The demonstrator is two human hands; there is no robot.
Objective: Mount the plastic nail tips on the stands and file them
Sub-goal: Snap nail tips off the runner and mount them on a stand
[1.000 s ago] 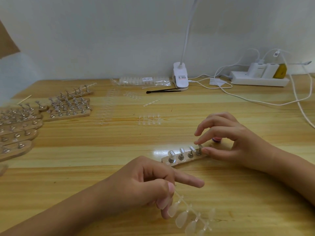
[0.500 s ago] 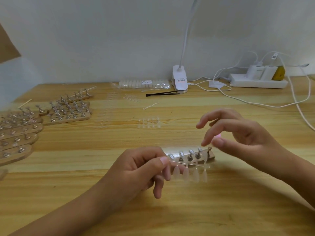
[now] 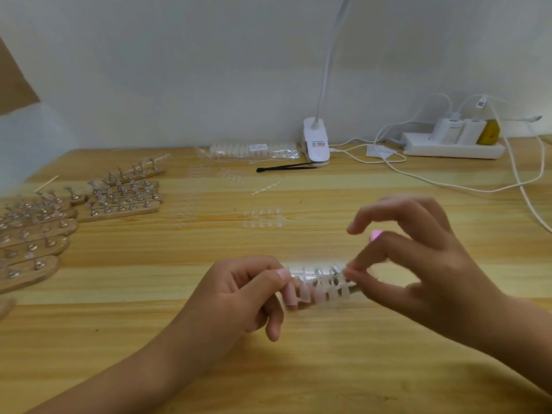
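- Change: a second ago the strip of nail tips (image 3: 316,289) hung low at 6 o'clock from the left hand (image 3: 239,297) alone. It is now up and level, just in front of the stand (image 3: 336,270).
- The right hand (image 3: 418,264) has left the stand and taken the strip's 3 o'clock end.
- Left: thumb and forefinger pinch the 9 o'clock end, the other fingers curled under.
- Right: thumb and one finger pinch the strip, forefinger raised clear and bent.
- Stand sits mid-table, largely hidden behind the strip; its metal posts look bare.
- Judgement: mounting has not begun. Both hands on the strip suggests lining it up or snapping tips free. With no hand on the stand, it could slide.
- Room: bare table (image 3: 298,369) from 5 to 7 o'clock.
- Stacked stands (image 3: 119,198) crowd 9 to 10 o'clock.
- Loose tip strips (image 3: 263,218) lie at 11, near the work.
- A cable (image 3: 448,186) trails at 1 to 3.
- A lamp clip (image 3: 316,144) stands at 12, well apart.
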